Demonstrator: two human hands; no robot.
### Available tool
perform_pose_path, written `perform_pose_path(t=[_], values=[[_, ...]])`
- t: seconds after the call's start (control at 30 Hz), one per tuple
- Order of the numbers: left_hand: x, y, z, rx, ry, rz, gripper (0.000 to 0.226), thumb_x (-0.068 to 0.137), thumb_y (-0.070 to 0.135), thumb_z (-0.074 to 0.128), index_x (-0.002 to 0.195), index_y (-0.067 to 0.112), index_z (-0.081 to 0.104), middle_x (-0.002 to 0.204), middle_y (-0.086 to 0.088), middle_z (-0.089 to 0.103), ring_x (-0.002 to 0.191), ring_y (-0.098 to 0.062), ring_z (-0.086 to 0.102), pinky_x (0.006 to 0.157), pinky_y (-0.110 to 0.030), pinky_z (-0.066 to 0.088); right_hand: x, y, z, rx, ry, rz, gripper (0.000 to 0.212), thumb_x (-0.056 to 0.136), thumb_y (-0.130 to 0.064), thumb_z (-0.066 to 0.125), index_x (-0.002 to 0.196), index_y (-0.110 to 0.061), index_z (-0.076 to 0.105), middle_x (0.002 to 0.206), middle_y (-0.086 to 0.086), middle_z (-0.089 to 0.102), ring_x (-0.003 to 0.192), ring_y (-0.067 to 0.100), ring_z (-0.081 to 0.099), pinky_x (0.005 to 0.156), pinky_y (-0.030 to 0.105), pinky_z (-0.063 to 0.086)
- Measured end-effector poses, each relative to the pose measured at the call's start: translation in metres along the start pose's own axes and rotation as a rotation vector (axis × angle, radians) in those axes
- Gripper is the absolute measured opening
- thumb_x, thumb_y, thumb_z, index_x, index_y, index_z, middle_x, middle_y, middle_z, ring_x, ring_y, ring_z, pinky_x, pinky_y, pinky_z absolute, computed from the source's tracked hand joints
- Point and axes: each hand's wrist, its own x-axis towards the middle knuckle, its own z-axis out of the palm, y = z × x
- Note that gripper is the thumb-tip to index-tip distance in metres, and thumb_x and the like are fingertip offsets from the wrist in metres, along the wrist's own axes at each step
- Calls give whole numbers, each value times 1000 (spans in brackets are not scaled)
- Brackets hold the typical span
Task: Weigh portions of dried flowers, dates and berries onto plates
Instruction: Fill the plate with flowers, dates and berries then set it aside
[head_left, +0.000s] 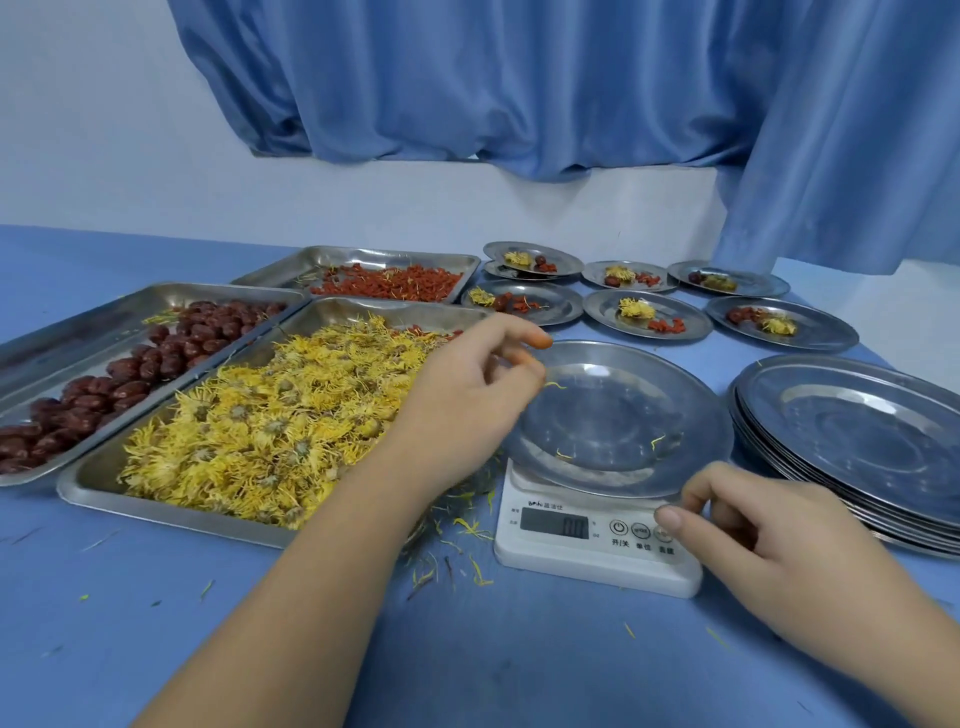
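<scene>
An almost bare steel plate (613, 415), with only a few stray petals, sits on a small white digital scale (571, 551) whose display reads 0.0. My left hand (467, 389) hovers at the plate's left rim with blurred, curled fingers; I cannot tell whether it holds petals. My right hand (758, 530) is at the scale's front right, thumb tip over the buttons and curled index finger by the plate's rim. Left of the scale are a tray of yellow dried flowers (260, 431), a tray of red dates (104, 384) and a tray of red berries (395, 283).
Several small plates (647, 314), each with a portion of flowers, dates and berries, stand in rows at the back right. A stack of bare steel plates (857, 431) sits right of the scale. Loose petals (467, 540) litter the blue tablecloth near the scale.
</scene>
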Motion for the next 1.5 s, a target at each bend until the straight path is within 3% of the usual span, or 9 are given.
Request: perform_pose_path(t=[0.13,0.3,0.47,0.53,0.7,0.93,1.1,1.23,1.5], values=[[-5,-2,6,162,-93,143,19,90,16,57,104,25,66,86,11,62,72,-4,56,62,-11,42,6,-6,-1,35,148,-31,36,78,-57,47,59,-27,54,52,-9,52,53,8,50,52,21,38],[-3,-2,1,319,-57,290,21,89,20,56,104,31,64,90,17,60,83,-1,56,69,-8,40,29,-27,-4,26,352,-123,48,92,-44,54,52,-19,44,43,-2,40,48,17,44,48,28,36],[13,0,-48,272,77,73,17,93,27,55,99,42,63,86,20,64,75,4,57,60,-9,44,19,-24,8,-50,379,-199,46,91,-39,42,51,-15,40,46,-5,33,42,15,37,45,34,37],[23,1,-78,425,0,-21,17,95,29,55,99,44,61,86,16,64,72,4,59,56,-13,46,14,-18,7,-46,354,-196,47,90,-41,42,51,-15,41,45,-4,34,42,14,37,45,30,35],[47,-1,-112,797,-332,-173,23,93,27,60,112,40,61,110,20,62,98,3,58,91,-29,49,16,-17,5,-18,315,-207,44,89,-43,42,52,-19,40,46,-5,34,43,9,37,47,29,36],[59,-16,-99,1072,-632,-266,42,90,26,66,129,36,56,138,8,52,111,-11,51,99,-35,43,13,-15,8,-15,259,-191,41,87,-37,52,53,-19,37,47,-4,34,45,10,36,48,30,36],[63,-12,-97,1060,-645,-286,43,87,21,70,125,35,57,124,5,58,101,-11,56,81,-27,48,14,-13,4,0,252,-161,43,87,-37,51,52,-15,39,46,-2,36,45,15,38,48,33,38],[66,-3,-103,965,-550,-232,31,88,24,70,116,33,62,108,10,62,79,6,60,71,-21,44,14,-13,5,17,243,-163,45,89,-41,48,53,-15,38,46,-2,36,45,16,38,46,36,40],[63,-3,-122,689,-307,-217,7,90,41,64,94,38,69,88,16,70,85,-3,64,72,-21,44,14,-13,5,24,245,-170,45,88,-40,49,53,-15,38,46,-2,36,45,15,38,47,34,39]])
